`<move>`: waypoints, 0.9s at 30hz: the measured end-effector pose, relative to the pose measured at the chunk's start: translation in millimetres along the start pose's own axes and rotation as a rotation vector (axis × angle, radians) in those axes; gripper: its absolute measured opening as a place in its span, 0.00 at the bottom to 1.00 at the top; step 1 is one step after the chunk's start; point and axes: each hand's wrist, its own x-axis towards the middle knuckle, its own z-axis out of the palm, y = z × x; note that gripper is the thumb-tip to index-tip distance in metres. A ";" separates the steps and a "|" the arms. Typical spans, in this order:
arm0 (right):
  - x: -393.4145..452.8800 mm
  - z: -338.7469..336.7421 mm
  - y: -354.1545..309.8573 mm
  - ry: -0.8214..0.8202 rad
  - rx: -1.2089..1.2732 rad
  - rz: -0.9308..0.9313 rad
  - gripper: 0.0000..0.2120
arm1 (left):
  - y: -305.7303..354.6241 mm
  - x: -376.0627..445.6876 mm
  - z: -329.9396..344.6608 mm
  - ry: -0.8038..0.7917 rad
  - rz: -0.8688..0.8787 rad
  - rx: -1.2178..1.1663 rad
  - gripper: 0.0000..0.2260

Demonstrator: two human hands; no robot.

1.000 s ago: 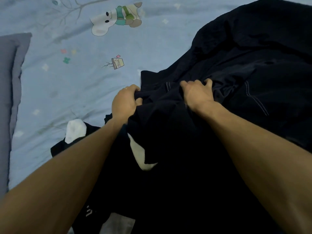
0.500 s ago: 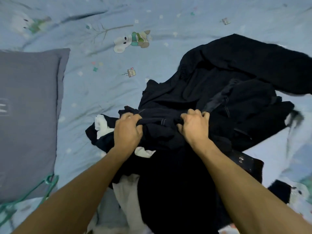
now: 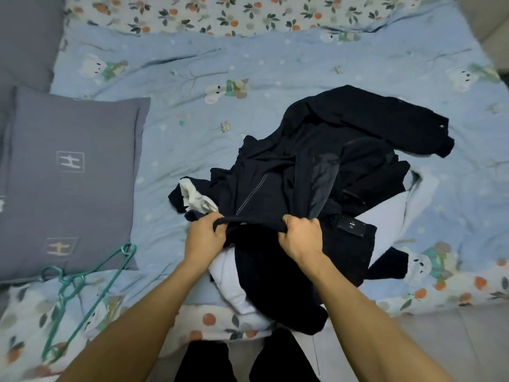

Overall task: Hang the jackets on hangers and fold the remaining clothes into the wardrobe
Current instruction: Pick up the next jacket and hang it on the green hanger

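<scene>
Head cam is looking down at a bed point(image 3: 275, 64) w/ a blue cartoon-print sheet. Both hands are gripping one dark garment point(image 3: 264, 194) at the near side of a clothes pile point(image 3: 344, 161). Left hand point(image 3: 205, 237) is curling its fingers round a taut rolled edge of the fabric, thumb side toward the other hand. Right hand point(image 3: 301, 238) is clamping the same edge just beside it, fingers folded over the cloth, knuckles up. The edge is stretching between the two fists. It's prob. a waistband or hem; too dark to tell which.

The pile is sitting mid-bed, mostly black and navy, w/ a long sleeve point(image 3: 385, 119) lying out toward the right. White cloth point(image 3: 198, 199) is poking out at the pile's left, and more white is lying under the left wrist. A small label patch point(image 3: 352, 225) is showing just right of the right hand.

Green hangers point(image 3: 82, 282) are lying on the bed's near left corner, well apart from the pile, touching a grey pillow point(image 3: 68, 175).
</scene>
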 end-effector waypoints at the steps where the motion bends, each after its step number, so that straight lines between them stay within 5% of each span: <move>1: -6.8 3.2 -0.9 -0.013 0.045 0.010 0.05 | -0.8 -4.2 -0.9 -0.011 -0.011 -0.016 0.07; 12: -0.7 -136.1 -31.0 0.220 0.353 -0.049 0.05 | 123.2 7.0 -100.1 0.146 0.289 -0.149 0.13; 20: -27.8 -137.1 -36.3 0.086 0.135 -0.228 0.32 | 115.6 -53.6 -139.8 0.033 0.438 -0.146 0.16; 23: -37.6 -124.0 -45.3 0.063 0.004 -0.230 0.26 | 87.8 -78.3 -144.0 -0.026 0.492 -0.119 0.11; 27: -64.7 -92.5 -52.0 0.017 0.079 -0.162 0.13 | 18.8 -82.4 -140.8 -0.110 0.425 0.309 0.12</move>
